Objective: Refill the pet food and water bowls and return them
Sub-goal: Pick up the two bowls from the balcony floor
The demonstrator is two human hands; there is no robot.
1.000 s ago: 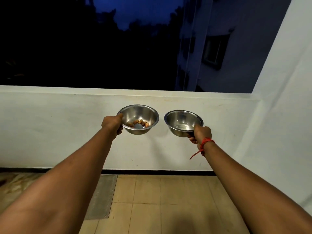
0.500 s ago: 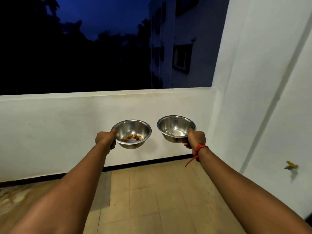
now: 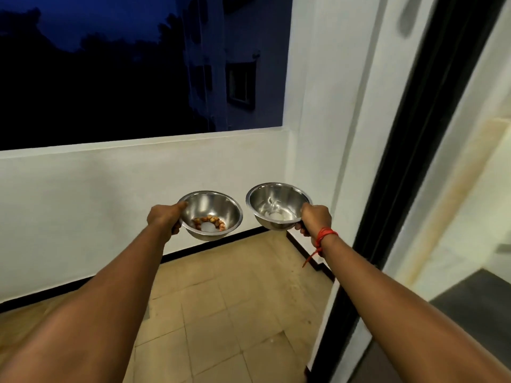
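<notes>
Both bowls are up in the air at arm's length, over the tiled floor (image 3: 221, 313), nr the balcony corner. L hand (image 3: 163, 218) pinches the left rim of the food bowl (image 3: 215, 205), thumb hooked over the lip, fingers curled under. That bowl sits fwd & right of the hand. R hand (image 3: 315, 217) grips the near-right rim of the water bowl (image 3: 273, 201) the same way, so that bowl lies fwd & left of it. Bowls are side by side, rims close but apart, water bowl a touch higher. Both roughly level, mouths up.

Key relation: the dark door frame (image 3: 414, 161) stands to the right of everything. R hand & water bowl are nearer it, L hand & food bowl on the far side. Next move prob. means swinging right thru the opening, R bowl leading, so keep it off the frame.

Looks: both plain polished steel, round. Food bowl has only a thin ring of brown kibble (image 3: 208, 220) round the base, so it needs topping up. Water bowl shows a bright glint at the bottom; can't tell if there's any water in it.
</notes>
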